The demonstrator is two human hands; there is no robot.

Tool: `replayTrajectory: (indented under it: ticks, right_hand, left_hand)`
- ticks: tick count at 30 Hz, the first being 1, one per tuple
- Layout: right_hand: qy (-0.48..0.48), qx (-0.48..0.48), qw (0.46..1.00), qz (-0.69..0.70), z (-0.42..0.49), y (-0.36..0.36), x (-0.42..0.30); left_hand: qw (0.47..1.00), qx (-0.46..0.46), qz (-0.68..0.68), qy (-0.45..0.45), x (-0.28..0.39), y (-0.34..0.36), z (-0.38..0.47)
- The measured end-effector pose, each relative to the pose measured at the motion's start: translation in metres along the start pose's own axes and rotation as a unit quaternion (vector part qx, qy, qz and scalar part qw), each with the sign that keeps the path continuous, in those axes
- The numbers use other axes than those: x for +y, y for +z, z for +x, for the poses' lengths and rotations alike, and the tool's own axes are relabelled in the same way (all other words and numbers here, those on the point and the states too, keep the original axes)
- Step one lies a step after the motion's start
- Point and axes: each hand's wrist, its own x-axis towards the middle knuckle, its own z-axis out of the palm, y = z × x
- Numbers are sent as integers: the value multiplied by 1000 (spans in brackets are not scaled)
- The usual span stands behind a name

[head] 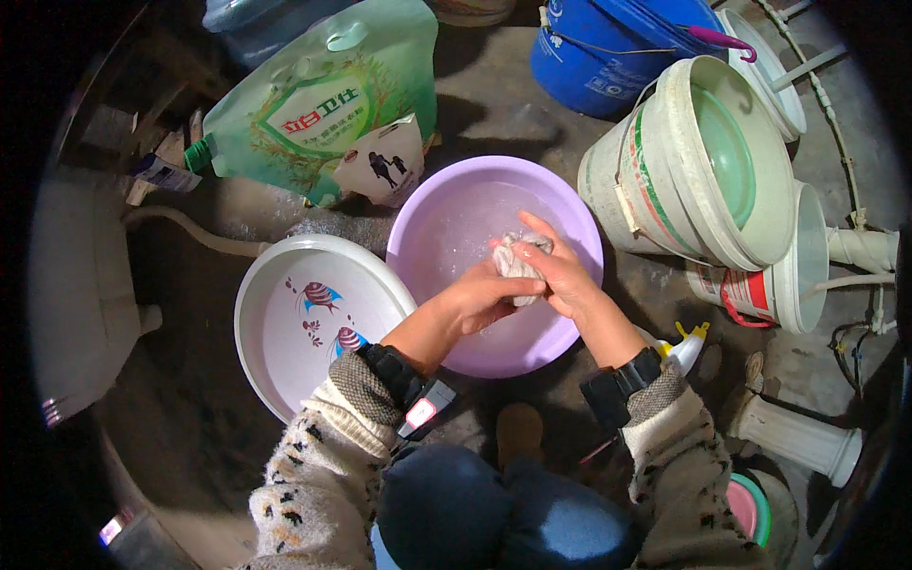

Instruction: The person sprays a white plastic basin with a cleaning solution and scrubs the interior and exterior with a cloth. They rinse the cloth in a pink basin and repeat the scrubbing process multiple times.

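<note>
A bunched, wet, whitish cloth (522, 269) is held between both hands above a purple plastic basin (429, 214) that contains sudsy water. My left hand (491, 296) grips the cloth's lower left side, its thumb lying across the front. From the right, my right hand (556, 263) closes on it, with the index finger stretched out past the cloth's top. The two hands touch. Beside the purple basin and partly under my left forearm stands a white basin (249, 313) with a fish print inside.
A green detergent pouch (320, 107) with a smaller white packet (385, 164) stands behind the basins. At the right are a blue bucket (591, 64), a tilted white bucket (620, 171) holding a green basin (719, 157), and a spray bottle (686, 350). A hose (199, 231) runs at the left.
</note>
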Motion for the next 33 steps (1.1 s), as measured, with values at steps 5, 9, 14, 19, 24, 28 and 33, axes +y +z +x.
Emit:
replayTrajectory:
  ticks: [5,9,14,19,24,28,33]
  right_hand:
    - [-22,-78,986,-146,11,5,-6]
    - [-4,-26,995,-95,16,10,-10]
    - [-11,68,994,-83,18,20,-6]
    - [-19,76,993,-88,15,28,-5]
    - [-30,87,987,-133,10,32,-7]
    - [-19,82,992,-93,7,35,-10]
    - [-10,70,994,-87,5,34,-12]
  left_hand:
    - [999,-4,29,-39,1,-2,3]
    - [998,1,57,-6,1,-3,10]
    - [982,45,174,-59,-1,-5,18]
    - [969,46,236,-52,1,1,13]
    - [964,36,258,-49,6,7,6]
    - [974,36,223,-28,3,8,6]
    - [976,22,215,-13,-2,10,8]
